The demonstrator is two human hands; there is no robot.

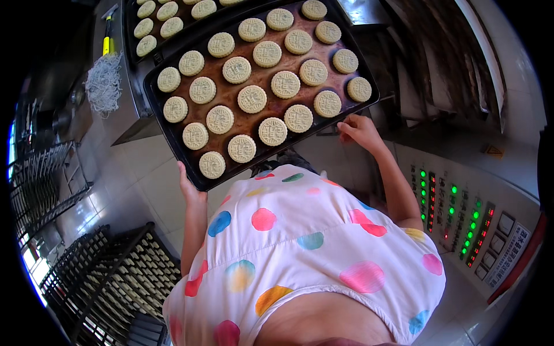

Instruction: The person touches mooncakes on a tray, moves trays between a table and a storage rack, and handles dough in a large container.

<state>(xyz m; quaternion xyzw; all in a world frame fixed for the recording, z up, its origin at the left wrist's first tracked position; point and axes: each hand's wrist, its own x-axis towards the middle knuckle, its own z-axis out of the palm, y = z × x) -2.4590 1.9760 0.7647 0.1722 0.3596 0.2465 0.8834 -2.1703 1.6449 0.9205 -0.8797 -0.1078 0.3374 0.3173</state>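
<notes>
Tray (258, 76) of dark, metal-looking make lies in front of us, between our hands, with its far side beside a second tray (183, 26); our left hand (193, 187) has its fingers up against the near left corner, while our right hand (363, 132) is curled narrow at the rim by the near right corner; we cannot tell how firmly either grips, the underside being hidden; to handle it well, we judge, we should keep it level, share the weight between both corners and avoid jolts that might slide the pale cakes (252, 99) together; these are round and thick, with scalloped sides and stamped tops, spaced apart on a mottled brown base; beyond lie a smooth metal tabletop (135, 109) bearing a tangle of white strands (103, 83), black racks (115, 282) of thin bars, and a flat control panel (441, 205) dotted with green lights.
</notes>
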